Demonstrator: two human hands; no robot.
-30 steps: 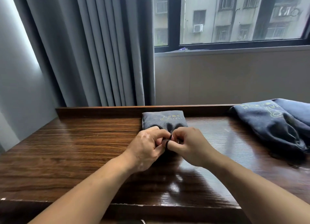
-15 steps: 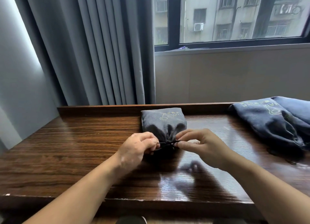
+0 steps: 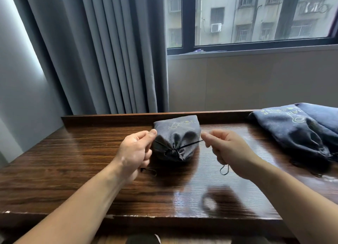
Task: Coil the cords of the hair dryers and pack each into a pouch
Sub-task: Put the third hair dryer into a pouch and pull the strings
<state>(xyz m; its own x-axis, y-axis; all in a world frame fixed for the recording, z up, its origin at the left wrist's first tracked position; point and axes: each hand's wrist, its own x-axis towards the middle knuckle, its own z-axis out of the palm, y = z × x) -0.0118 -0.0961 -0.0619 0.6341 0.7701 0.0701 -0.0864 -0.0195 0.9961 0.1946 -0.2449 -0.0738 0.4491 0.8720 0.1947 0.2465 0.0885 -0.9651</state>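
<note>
Grey pouch [image 3: 176,134] is set on the desk [image 3: 73,161], bottom toward the back ledge, gathered mouth toward the person. It is bulged, so a dryer is judged to be inside; none is seen. Black drawstring [image 3: 190,144] is stretched taut to both sides of the mouth. Left of the pouch, one end is pinched by the left grip [image 3: 135,150], thumb against forefinger; a loose tail lies below it. Right of the pouch, the other end is pinched likewise by the right grip [image 3: 226,148], with a small loop hanging under it. The ends are held apart and level, probably so the mouth is cinched without the pouch being dragged sideways. Well right of the pouch, more dark pouches [image 3: 292,130] are laid aside; contents cannot be told. Behind the pouch, a curtain [image 3: 109,51] and a window [image 3: 256,15] are seen.
</note>
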